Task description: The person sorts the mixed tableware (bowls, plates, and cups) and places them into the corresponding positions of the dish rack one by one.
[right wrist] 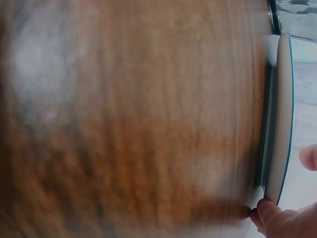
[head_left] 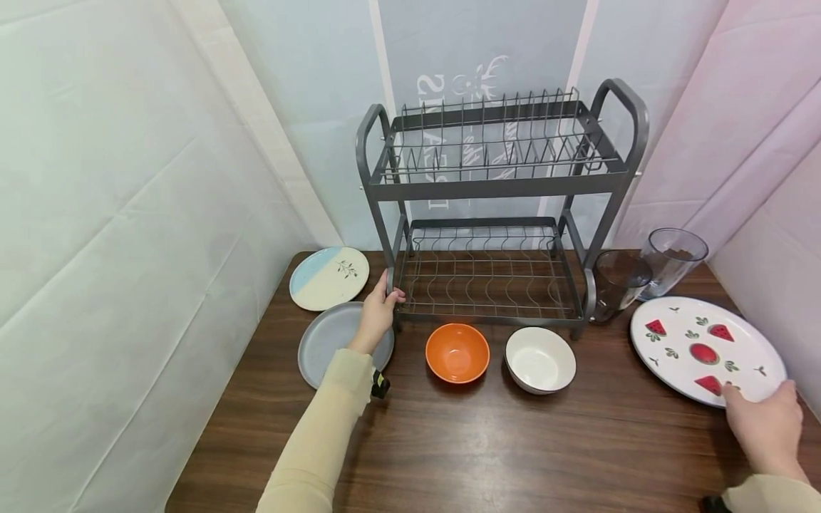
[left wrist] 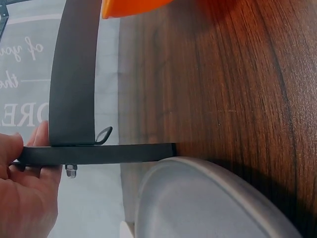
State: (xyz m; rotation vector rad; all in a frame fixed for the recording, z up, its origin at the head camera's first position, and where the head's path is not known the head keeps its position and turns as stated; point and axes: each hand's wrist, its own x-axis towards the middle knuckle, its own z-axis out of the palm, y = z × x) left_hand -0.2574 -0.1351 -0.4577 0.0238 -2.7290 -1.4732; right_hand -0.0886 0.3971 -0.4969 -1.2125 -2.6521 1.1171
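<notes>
Dish rack [head_left: 500, 188] on the table [head_left: 487, 456], left bowl [head_left: 457, 354] and right bowl [head_left: 541, 360] before it, front plate [head_left: 330, 336] and rear plate [head_left: 330, 279] to its left, inner glass [head_left: 612, 291] and outer glass [head_left: 670, 265] to its right, right-hand plate [head_left: 705, 350] before them

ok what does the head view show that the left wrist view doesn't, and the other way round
Only the head view shows the white bowl, two see-through tumblers, and the right grip holding the edge of the watermelon-patterned plate.

Only the left wrist view shows the metal nut sticking out of the dish rack by the fingers.

Both show the left grip holding the rack's side frame, the gray plate, the orange bowl, the dark wooden table and the lettered backdrop.
</notes>
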